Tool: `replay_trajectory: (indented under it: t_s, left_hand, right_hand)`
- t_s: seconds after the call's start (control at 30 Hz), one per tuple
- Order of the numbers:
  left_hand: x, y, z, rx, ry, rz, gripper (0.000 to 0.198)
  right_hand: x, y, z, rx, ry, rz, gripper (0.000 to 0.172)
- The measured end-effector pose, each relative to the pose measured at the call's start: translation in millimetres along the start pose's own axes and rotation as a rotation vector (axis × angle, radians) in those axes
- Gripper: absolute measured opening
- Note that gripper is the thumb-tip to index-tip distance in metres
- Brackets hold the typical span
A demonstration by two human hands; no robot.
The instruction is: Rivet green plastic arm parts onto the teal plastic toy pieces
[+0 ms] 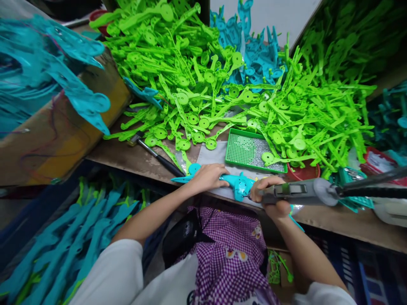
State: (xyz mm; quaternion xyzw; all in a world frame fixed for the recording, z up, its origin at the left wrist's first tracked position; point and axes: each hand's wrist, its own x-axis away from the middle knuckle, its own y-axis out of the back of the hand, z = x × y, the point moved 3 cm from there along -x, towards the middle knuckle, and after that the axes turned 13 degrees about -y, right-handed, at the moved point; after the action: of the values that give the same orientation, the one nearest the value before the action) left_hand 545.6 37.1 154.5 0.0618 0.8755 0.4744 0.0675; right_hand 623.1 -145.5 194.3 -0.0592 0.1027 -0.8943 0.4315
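My left hand [208, 176] is closed around a blue plastic part [240, 184] that lies on the table edge in front of me. In my right hand [270, 195] is a grey electric screwdriver [295, 192], held nearly level with its tip end toward the blue part. Whether the bit touches a screw cannot be made out. Just beyond the hands stands a green perforated tray [241, 148] with many small metal screws [261, 155] in its right side.
Heaped lime-green plastic arms [178, 72] cover the table's back. Blue parts fill a cardboard box [63, 140] at left and a crate [19, 224] below. A hammer [159, 156] lies left of my hands. A red basket [303, 170] sits right of the tray.
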Motion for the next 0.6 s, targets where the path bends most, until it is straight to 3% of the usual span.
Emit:
replay_trajectory:
  t_s: [0.1, 0.3, 0.4, 0.5, 0.6]
  left_hand:
    - [-1.1, 1.9, -2.1, 0.0, 0.014, 0.018, 0.035]
    - [0.7, -5.3, 3.3, -0.015, 0.0, 0.008, 0.036]
    - [2.9, -2.5, 3.7, -0.008, -0.035, -0.005, 0.038]
    - [4.4, 5.9, -8.3, -0.007, -0.117, -0.08, 0.047]
    - [2.2, 4.5, -34.6, -0.081, -0.259, -0.136, 0.038]
  right_hand:
    - [-1.1, -1.7, 4.7, 0.011, 0.028, 0.031, 0.056]
    - [-6.8, -0.7, 48.3, -0.014, 0.202, -0.133, 0.055]
    - [-7.5, 1.9, 54.9, 0.024, 0.202, -0.164, 0.055]
    - [-8.4, 5.0, 47.7, 0.029, 0.147, -0.228, 0.055]
    - [-10.9, 5.4, 42.1, 0.016, 0.122, -0.269, 0.055]
